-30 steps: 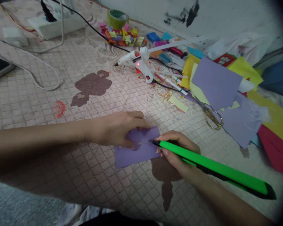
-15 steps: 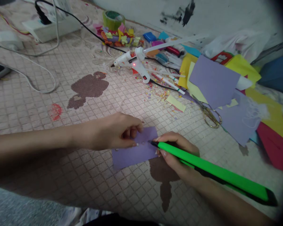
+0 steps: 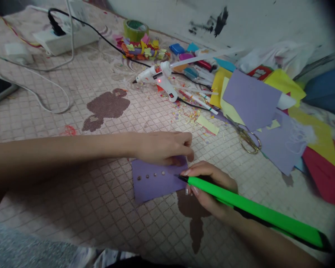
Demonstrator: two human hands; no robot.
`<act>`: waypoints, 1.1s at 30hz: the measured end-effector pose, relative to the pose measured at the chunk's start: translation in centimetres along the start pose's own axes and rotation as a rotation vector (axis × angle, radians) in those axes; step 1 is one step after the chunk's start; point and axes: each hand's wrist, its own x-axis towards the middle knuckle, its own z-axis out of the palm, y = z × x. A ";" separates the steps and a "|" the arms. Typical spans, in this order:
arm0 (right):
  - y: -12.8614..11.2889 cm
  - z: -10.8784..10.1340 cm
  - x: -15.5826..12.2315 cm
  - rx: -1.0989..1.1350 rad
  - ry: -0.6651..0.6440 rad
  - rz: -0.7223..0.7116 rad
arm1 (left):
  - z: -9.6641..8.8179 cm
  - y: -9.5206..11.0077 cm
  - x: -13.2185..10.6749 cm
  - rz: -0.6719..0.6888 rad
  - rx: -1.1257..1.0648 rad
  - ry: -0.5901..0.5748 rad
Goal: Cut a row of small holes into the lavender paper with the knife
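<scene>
My left hand (image 3: pixel 163 148) rests its fingertips on the upper right part of a small purple paper sheet (image 3: pixel 153 188), pressing it flat without gripping it. A row of several small round dots or holes crosses that sheet. My right hand (image 3: pixel 209 188) is shut around a green utility knife (image 3: pixel 251 210), whose black tip touches the sheet's right side, near the last dot. The sheet's upper right corner is hidden under my left fingers.
A white hot glue gun (image 3: pixel 156 78) lies beyond my hands among paper scraps. To the right are gold scissors (image 3: pixel 247 139) and stacked coloured paper (image 3: pixel 251 98). A green tape roll (image 3: pixel 135 29) and a white power strip (image 3: pixel 64 41) sit farther back.
My left hand has slid right and away from the row of dots, uncovering them. The knife tip stays near the sheet's right side, and the view has shifted slightly.
</scene>
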 end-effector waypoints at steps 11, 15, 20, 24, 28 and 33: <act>-1.2 0.2 1.2 -0.134 0.025 0.060 | -0.8 -1.4 -0.6 -0.117 -0.006 0.066; -1.0 0.4 1.7 -0.135 -0.025 0.059 | -0.7 -2.1 -1.8 -0.131 -0.035 0.125; -0.4 0.6 2.7 -0.141 -0.079 0.049 | -0.4 -2.3 -2.5 -0.098 -0.093 0.167; 0.0 0.4 3.2 -0.117 -0.112 0.063 | -0.3 -2.2 -2.5 -0.103 -0.107 0.162; 0.0 0.3 3.2 -0.115 -0.122 0.068 | -0.3 -2.2 -2.4 -0.111 -0.097 0.152; 0.0 0.2 3.2 -0.109 -0.133 0.060 | -0.3 -2.3 -2.3 -0.108 -0.102 0.152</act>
